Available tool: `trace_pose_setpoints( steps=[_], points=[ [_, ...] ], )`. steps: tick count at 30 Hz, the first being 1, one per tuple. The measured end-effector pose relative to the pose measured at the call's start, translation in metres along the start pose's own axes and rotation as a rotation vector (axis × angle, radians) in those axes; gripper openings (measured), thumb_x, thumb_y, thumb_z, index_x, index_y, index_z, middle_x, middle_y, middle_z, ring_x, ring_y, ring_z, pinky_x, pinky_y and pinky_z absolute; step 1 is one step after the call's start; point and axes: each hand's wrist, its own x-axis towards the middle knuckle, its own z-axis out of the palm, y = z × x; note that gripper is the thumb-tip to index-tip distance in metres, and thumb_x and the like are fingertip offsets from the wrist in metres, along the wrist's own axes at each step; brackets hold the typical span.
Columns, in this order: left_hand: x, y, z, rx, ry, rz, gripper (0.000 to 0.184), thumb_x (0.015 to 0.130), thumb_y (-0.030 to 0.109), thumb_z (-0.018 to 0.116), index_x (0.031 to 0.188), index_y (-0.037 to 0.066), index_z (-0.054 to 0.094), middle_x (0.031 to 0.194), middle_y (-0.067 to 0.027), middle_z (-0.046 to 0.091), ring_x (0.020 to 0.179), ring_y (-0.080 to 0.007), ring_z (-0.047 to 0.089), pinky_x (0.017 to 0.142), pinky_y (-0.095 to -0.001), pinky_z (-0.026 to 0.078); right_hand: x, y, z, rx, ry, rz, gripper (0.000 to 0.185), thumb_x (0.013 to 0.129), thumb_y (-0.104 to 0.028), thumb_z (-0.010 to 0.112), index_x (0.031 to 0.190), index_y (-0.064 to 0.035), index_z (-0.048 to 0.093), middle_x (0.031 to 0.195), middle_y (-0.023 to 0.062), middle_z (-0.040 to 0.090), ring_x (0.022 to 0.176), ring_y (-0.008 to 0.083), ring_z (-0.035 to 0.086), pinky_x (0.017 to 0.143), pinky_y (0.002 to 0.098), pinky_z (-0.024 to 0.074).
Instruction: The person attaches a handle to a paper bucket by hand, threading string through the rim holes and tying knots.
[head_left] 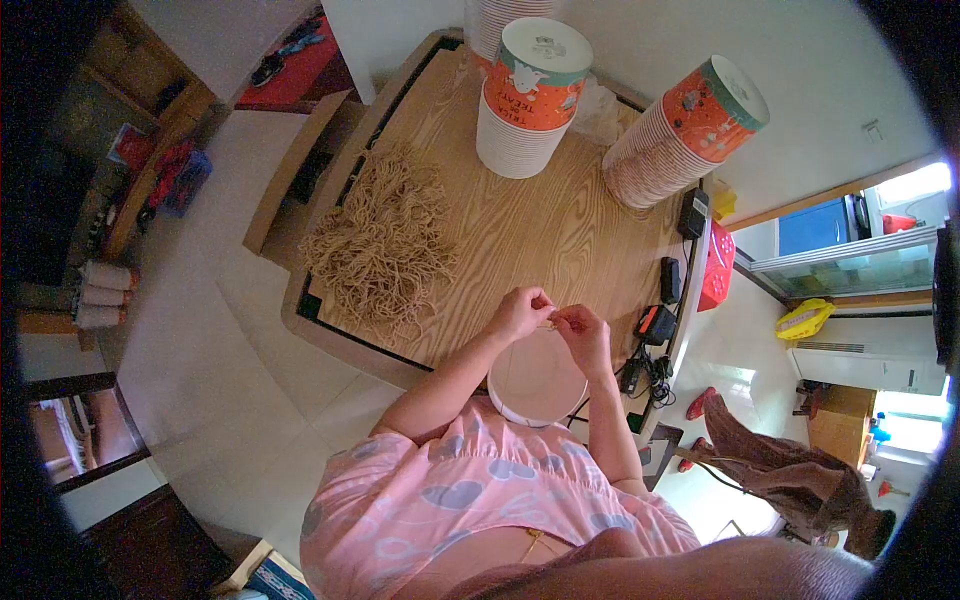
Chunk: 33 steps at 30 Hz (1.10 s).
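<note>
My left hand (522, 314) and my right hand (583, 335) meet at the far rim of a white paper bucket (538, 378), close to my body at the table's near edge. The fingers of both hands are pinched together, almost touching each other. Something small and tan shows between them at the rim; it is too small to make out fully. The bucket's open mouth faces up towards me. To the left, a tangled heap of tan cords (385, 240) lies on the wooden table (500, 235).
Two stacks of orange and white paper buckets, one upright (530, 105) and one leaning (685, 130), stand at the table's far side. Black adapters (655, 325) and cables lie along the right edge. A red basket (717, 265) is beyond that edge.
</note>
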Motion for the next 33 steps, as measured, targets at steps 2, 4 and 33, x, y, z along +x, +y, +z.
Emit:
trace_pose_setpoints(
  steps=[2, 4, 33],
  points=[
    [0.0, -0.002, 0.002, -0.013, -0.005, 0.01, 0.012, 0.078, 0.014, 0.068, 0.079, 0.004, 0.062, 0.073, -0.0047, 0.065, 0.066, -0.0127, 0.06, 0.063, -0.0289, 0.049, 0.0, 0.006, 0.0, 0.037, 0.009, -0.009, 0.009, 0.08, -0.007, 0.065, 0.087, -0.0024, 0.065, 0.076, 0.0069, 0.066, 0.07, 0.0094, 0.059, 0.063, 0.026, 0.048],
    [-0.002, -0.001, 0.002, -0.061, -0.018, 0.001, 0.01, 0.078, 0.012, 0.068, 0.078, 0.004, 0.062, 0.073, -0.0041, 0.065, 0.066, -0.012, 0.06, 0.063, -0.0281, 0.049, -0.003, -0.002, -0.003, -0.006, 0.006, -0.012, 0.007, 0.079, -0.006, 0.065, 0.085, -0.002, 0.064, 0.075, 0.0067, 0.066, 0.07, 0.0096, 0.059, 0.063, 0.0262, 0.0479],
    [0.001, -0.005, 0.003, -0.348, -0.143, -0.103, 0.009, 0.08, 0.012, 0.066, 0.081, 0.004, 0.061, 0.072, -0.0015, 0.062, 0.064, -0.0081, 0.055, 0.059, -0.0236, 0.045, -0.003, -0.001, 0.002, -0.002, 0.062, -0.038, 0.008, 0.08, 0.003, 0.059, 0.088, 0.0004, 0.059, 0.079, 0.0056, 0.064, 0.073, 0.011, 0.06, 0.068, 0.0247, 0.0481]
  ],
)
